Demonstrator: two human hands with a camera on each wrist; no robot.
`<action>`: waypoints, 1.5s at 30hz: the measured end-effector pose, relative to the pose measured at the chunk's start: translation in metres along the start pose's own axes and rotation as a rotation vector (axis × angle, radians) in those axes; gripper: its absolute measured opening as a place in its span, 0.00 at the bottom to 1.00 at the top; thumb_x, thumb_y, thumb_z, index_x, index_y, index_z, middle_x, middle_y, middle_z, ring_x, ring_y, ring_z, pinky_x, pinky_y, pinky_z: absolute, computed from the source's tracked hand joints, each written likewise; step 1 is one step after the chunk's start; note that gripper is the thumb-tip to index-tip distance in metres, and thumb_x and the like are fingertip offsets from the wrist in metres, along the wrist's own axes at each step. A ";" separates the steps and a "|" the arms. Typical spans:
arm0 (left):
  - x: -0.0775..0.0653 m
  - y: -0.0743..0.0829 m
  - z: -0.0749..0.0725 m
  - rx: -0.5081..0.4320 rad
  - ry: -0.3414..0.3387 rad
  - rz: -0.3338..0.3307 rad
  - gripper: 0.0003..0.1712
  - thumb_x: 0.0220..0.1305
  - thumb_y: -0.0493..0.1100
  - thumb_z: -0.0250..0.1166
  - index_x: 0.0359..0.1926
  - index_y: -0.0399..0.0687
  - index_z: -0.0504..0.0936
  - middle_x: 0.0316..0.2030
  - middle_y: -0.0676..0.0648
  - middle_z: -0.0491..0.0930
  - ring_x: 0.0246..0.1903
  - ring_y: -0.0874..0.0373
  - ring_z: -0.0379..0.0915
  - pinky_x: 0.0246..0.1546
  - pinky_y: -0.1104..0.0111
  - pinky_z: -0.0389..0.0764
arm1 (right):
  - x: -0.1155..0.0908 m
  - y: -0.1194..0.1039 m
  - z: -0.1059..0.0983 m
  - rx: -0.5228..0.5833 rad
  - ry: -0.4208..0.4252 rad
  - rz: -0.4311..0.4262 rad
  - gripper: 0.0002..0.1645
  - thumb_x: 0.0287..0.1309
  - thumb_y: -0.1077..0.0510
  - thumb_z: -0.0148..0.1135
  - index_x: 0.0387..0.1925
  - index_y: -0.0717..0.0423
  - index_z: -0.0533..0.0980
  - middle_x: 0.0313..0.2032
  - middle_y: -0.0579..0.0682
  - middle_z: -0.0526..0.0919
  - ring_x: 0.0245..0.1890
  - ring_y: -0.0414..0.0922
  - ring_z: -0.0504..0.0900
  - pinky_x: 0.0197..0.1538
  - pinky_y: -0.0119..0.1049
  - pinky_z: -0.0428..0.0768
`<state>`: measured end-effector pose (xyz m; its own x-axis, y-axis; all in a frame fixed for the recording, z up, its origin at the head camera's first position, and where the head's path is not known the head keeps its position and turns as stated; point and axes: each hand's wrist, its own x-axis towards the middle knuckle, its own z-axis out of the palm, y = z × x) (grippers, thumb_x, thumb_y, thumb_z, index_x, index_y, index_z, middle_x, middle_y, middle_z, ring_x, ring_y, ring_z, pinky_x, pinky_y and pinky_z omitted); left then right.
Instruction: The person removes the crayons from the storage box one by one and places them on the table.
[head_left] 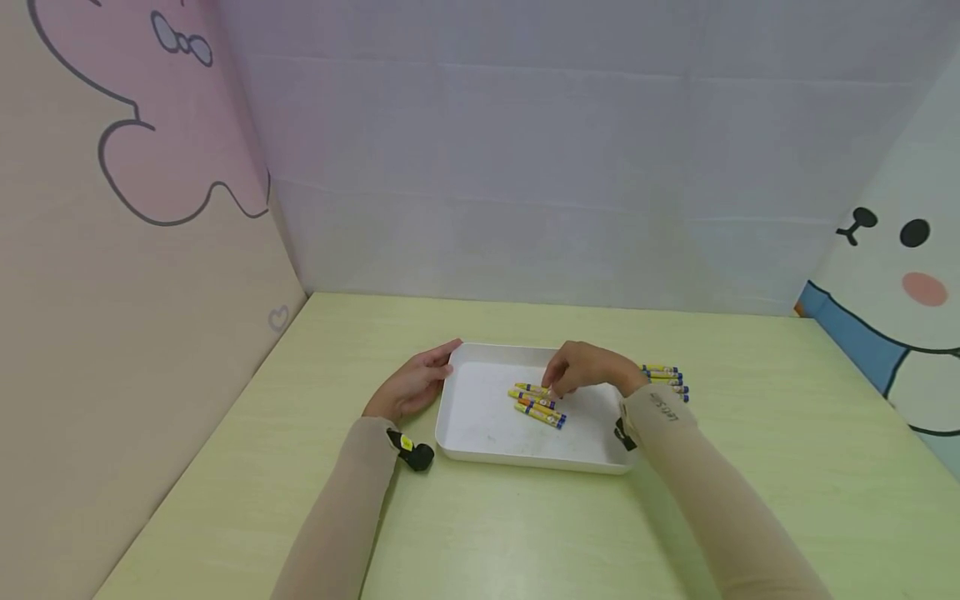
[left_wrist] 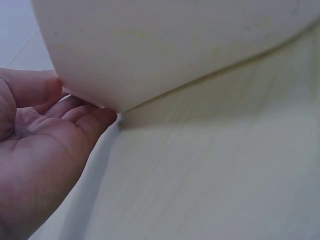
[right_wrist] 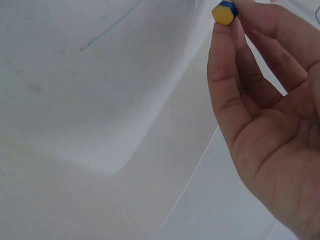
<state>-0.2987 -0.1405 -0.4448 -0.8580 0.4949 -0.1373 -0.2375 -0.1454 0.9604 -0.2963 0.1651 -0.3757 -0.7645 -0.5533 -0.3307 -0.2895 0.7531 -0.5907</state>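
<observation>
A shallow white tray lies on the table, with several yellow-wrapped crayons grouped near its middle. My left hand holds the tray's left side. In the left wrist view its thumb and fingers pinch the tray's edge. Over the tray, my right hand reaches down among the crayons. The right wrist view shows its thumb and fingertips pinching one crayon by its end, a yellow six-sided tip with a blue band. The rest of that crayon is hidden there by the fingers and the frame's top edge.
More crayons lie on the table right of the tray, partly behind the right wrist. The pale yellow-green table meets a white back wall. Cartoon-printed panels stand at left and right.
</observation>
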 end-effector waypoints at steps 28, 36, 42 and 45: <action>0.002 -0.001 -0.001 0.003 -0.015 0.010 0.34 0.72 0.27 0.40 0.76 0.43 0.45 0.77 0.47 0.36 0.75 0.51 0.35 0.74 0.58 0.46 | -0.027 0.018 -0.026 -0.019 0.061 0.025 0.10 0.55 0.61 0.66 0.40 0.54 0.84 0.36 0.46 0.84 0.35 0.41 0.78 0.42 0.35 0.79; 0.002 -0.002 -0.002 0.019 -0.032 0.019 0.34 0.73 0.27 0.40 0.76 0.43 0.44 0.77 0.46 0.36 0.75 0.49 0.35 0.74 0.57 0.47 | -0.038 0.027 -0.029 -0.011 0.072 -0.001 0.10 0.56 0.61 0.66 0.41 0.56 0.84 0.36 0.46 0.85 0.36 0.41 0.79 0.44 0.36 0.80; 0.001 -0.002 -0.001 0.018 -0.035 0.020 0.35 0.73 0.27 0.41 0.76 0.43 0.43 0.77 0.45 0.37 0.75 0.48 0.37 0.74 0.56 0.47 | -0.047 0.034 -0.031 -0.012 0.079 -0.011 0.10 0.56 0.61 0.66 0.41 0.57 0.84 0.37 0.48 0.85 0.36 0.41 0.79 0.44 0.35 0.80; 0.001 -0.002 -0.001 0.022 -0.032 0.019 0.34 0.72 0.27 0.41 0.76 0.42 0.44 0.77 0.45 0.38 0.75 0.48 0.37 0.74 0.56 0.47 | -0.053 0.037 -0.033 0.003 0.076 -0.022 0.11 0.56 0.61 0.66 0.41 0.58 0.83 0.38 0.49 0.86 0.37 0.41 0.80 0.44 0.35 0.80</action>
<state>-0.2994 -0.1402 -0.4467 -0.8470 0.5197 -0.1117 -0.2113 -0.1364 0.9679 -0.2854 0.2333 -0.3559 -0.7997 -0.5407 -0.2609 -0.3050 0.7402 -0.5992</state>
